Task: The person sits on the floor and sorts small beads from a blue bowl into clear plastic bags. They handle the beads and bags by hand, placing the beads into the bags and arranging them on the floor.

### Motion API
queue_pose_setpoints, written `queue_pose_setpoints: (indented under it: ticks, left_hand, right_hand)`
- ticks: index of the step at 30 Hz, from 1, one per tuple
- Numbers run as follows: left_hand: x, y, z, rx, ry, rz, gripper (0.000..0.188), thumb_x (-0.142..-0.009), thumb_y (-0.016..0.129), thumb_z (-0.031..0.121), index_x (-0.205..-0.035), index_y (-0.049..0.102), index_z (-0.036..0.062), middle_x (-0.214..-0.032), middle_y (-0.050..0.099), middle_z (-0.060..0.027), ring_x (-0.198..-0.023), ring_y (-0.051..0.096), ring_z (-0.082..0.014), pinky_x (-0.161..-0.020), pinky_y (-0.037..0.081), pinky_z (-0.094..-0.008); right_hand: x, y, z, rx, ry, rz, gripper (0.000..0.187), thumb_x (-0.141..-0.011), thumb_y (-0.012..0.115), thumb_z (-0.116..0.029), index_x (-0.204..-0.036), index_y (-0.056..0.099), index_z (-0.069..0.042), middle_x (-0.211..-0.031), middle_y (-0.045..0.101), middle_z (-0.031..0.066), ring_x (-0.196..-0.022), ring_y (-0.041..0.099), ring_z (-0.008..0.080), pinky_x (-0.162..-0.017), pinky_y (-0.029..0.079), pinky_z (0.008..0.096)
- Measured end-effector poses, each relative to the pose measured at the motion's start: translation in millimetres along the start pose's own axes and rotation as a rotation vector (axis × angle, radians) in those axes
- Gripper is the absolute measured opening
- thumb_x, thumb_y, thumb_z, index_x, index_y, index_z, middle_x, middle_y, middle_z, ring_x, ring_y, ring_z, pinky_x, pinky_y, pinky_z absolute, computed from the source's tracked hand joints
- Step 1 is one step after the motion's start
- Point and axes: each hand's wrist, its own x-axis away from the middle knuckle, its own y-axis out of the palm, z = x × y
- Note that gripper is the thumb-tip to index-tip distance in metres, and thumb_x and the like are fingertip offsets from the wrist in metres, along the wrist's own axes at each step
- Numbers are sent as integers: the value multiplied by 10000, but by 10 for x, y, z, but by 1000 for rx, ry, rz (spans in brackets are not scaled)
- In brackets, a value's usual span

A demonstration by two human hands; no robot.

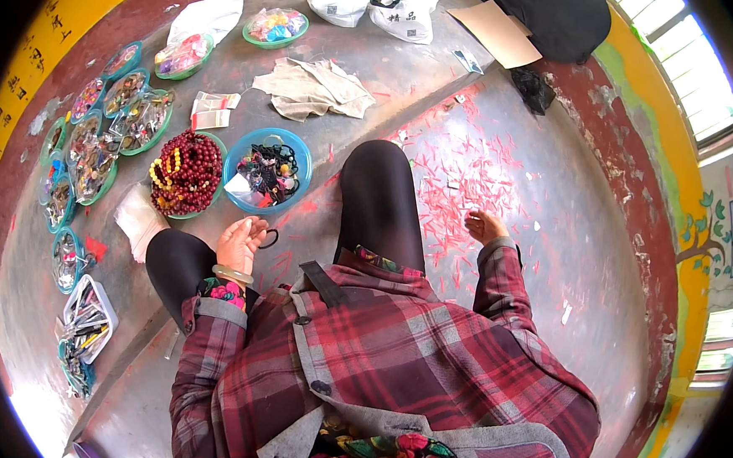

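My left hand [240, 245], with a pale bangle [232, 274] at the wrist, is raised over my left knee. Its fingers are closed on a thin black cord loop [270, 238], which hangs out past the fingertips. Just beyond it stands a blue basin [236, 199] with a tangle of black cords [269, 174] and small coloured pieces inside. Off to the right, my right hand [485, 225] hovers above the floor with loosely bent fingers apart. Nothing shows in it. Below and past it lie many red scraps [469, 185].
Beside the blue basin, dark red bead strings [187, 173] heap in a green basin. Several basins of small items line the left, above a white basket [107, 316] of pens or tools. A beige cloth [312, 88], white bags [404, 13] and cardboard [496, 35] lie farther off.
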Motion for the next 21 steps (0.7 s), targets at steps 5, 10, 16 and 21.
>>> queue_pose_setpoints:
  ticks: [5, 10, 16, 21]
  left_hand:
    - [-26, -7, -38, 5, -7, -15, 179, -874, 516, 122, -947, 557, -35, -896, 609, -125, -840, 607, -209, -748, 506, -299]
    - [10, -2, 0, -2, -2, -3, 176, -875, 512, 116, -952, 557, -36, -898, 612, -130, -843, 608, -211, -740, 506, -301]
    - [21, -46, 21, 50, 9, -42, 202, -876, 506, 106, -993, 546, -53, -931, 613, -157, -854, 608, -218, -727, 506, -297]
    - [-11, 34, 30, 137, -7, -100, 204, -883, 492, 105, -994, 544, -59, -937, 609, -154, -879, 602, -229, -762, 503, -318]
  right_hand:
    - [216, 251, -282, -268, -211, -168, 372, -836, 540, -322, -1051, 561, -20, -1018, 612, 132, -962, 578, 262, -859, 428, 378]
    - [-162, 79, -216, 364, -384, -220, 272, -817, 568, -234, -1000, 569, -33, -926, 613, 110, -843, 594, 225, -723, 454, 331]
    - [-159, 481, -370, 213, -426, 162, 215, -800, 596, -182, -899, 627, 7, -748, 630, 97, -664, 617, 169, -528, 460, 245]
    - [930, 1903, -1121, 136, -760, -25, 228, -839, 542, -173, -938, 618, 18, -827, 635, 88, -748, 604, 156, -664, 455, 266]
